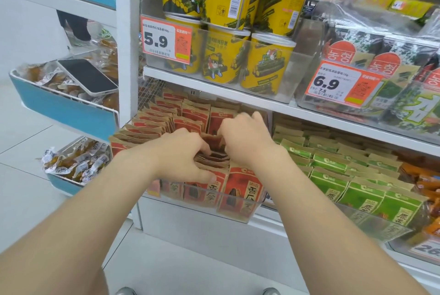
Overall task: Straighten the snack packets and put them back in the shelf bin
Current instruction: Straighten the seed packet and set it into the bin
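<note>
Head view: hands [183,154] [247,143] grip red packets [214,145] in clear bin [238,215]

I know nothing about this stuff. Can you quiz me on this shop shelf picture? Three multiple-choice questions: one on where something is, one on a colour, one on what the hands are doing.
1. Where does the phone lie?
A. on the snacks in the blue side bin
B. on the floor
C. on the yellow tubs

2. What colour are the packets just right of the red packets?
A. blue
B. green
C. white

3. What are the left hand and right hand doing?
A. hanging idle
B. gripping red packets
C. holding the phone

Answers:
1 A: the phone rests flat on wrapped snacks in that bin.
2 B: the green packets fill the neighbouring bin.
3 B: the fingers of both hands curl into the row of red packets.
</note>
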